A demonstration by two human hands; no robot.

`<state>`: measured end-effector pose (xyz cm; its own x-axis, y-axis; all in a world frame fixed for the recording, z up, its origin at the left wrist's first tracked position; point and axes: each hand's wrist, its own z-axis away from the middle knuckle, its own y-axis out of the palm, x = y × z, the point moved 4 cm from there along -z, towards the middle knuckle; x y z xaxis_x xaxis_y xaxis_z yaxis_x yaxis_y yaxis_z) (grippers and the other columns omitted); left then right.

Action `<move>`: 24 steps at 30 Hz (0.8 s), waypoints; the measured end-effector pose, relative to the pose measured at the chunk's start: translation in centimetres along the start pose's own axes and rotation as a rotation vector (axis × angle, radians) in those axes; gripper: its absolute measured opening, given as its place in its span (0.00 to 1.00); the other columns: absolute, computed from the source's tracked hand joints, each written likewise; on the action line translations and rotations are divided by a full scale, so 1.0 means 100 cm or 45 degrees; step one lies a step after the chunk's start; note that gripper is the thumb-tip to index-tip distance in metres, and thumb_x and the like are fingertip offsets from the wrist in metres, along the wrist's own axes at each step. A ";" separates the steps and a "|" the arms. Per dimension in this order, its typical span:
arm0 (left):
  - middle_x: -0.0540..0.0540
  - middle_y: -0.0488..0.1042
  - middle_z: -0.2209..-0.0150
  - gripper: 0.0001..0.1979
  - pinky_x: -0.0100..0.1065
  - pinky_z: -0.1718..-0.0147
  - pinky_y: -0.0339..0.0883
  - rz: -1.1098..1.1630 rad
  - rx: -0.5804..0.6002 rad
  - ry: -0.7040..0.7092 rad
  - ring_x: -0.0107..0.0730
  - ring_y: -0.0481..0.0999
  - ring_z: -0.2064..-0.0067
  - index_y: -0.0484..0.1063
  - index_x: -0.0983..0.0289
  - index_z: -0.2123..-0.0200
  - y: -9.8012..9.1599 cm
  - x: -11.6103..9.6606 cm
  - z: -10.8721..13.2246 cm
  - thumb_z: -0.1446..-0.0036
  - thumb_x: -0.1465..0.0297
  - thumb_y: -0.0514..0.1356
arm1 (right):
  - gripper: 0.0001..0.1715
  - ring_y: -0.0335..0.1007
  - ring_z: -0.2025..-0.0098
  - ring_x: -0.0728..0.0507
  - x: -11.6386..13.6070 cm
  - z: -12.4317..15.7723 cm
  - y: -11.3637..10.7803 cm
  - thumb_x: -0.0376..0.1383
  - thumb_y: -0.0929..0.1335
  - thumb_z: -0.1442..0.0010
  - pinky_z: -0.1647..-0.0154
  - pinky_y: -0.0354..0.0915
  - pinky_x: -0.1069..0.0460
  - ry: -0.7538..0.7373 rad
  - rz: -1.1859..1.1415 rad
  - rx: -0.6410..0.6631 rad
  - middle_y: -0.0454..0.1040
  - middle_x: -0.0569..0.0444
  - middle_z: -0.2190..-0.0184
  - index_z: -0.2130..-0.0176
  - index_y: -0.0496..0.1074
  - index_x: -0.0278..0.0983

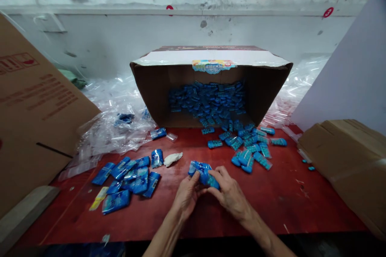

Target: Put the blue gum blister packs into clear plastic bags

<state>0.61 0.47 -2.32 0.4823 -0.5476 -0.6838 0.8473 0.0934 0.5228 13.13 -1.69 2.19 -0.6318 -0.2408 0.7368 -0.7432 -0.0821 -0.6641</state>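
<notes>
Between my two hands, over the front middle of the red table, is a blue printed packet [201, 168]. My left hand [187, 192] pinches its left side between thumb and fingers. At the packet's right end, my right hand [227, 188] closes its fingers around a small blue blister piece [213, 182], which is partly covered by the fingers. Whether that piece is inside the packet or only against it, I cannot tell. To the left lies a pile of similar blue packets [138, 180]. Several loose blue blister pieces [247, 156] are spread at the right.
A cardboard box [259, 100] on its side faces me, heaped inside with blue pieces [211, 98]. Clear plastic sleeves [114, 132] pile at the left. Large cartons stand left [36, 100] and right [350, 168]. A crumpled white scrap [173, 159] lies on the red table [193, 217].
</notes>
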 end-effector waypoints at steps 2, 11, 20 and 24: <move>0.55 0.75 0.73 0.12 0.27 0.75 0.65 0.021 0.046 0.004 0.28 0.73 0.73 0.70 0.68 0.69 0.001 0.001 0.001 0.55 0.65 0.61 | 0.25 0.62 0.58 0.42 0.000 0.004 0.008 0.32 0.64 0.48 0.58 0.61 0.47 0.019 -0.059 -0.072 0.61 0.50 0.58 0.49 0.59 0.44; 0.58 0.74 0.66 0.11 0.30 0.74 0.67 -0.023 0.339 -0.158 0.33 0.74 0.69 0.69 0.66 0.63 0.002 -0.008 0.012 0.50 0.69 0.57 | 0.27 0.62 0.67 0.50 -0.020 -0.005 0.006 0.33 0.67 0.52 0.67 0.61 0.55 0.183 -1.223 0.275 0.64 0.56 0.62 0.51 0.62 0.43; 0.58 0.75 0.68 0.09 0.33 0.64 0.66 0.055 0.427 -0.165 0.33 0.73 0.65 0.70 0.68 0.65 0.015 -0.005 0.017 0.51 0.71 0.57 | 0.37 0.54 0.74 0.54 -0.020 -0.004 0.008 0.30 0.71 0.61 0.74 0.56 0.58 0.253 -1.195 0.260 0.61 0.59 0.67 0.51 0.62 0.45; 0.57 0.75 0.67 0.10 0.35 0.63 0.66 0.094 0.309 -0.151 0.33 0.74 0.66 0.70 0.67 0.65 0.016 0.006 0.018 0.52 0.69 0.58 | 0.29 0.56 0.73 0.53 -0.021 -0.002 0.008 0.32 0.69 0.57 0.71 0.56 0.57 0.271 -1.173 0.203 0.62 0.60 0.70 0.53 0.64 0.42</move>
<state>1.79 -1.22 -0.95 0.4990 -0.6417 -0.5824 0.7259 -0.0576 0.6854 13.86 -1.08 0.15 0.1470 0.1638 0.9755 -0.9393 -0.2859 0.1895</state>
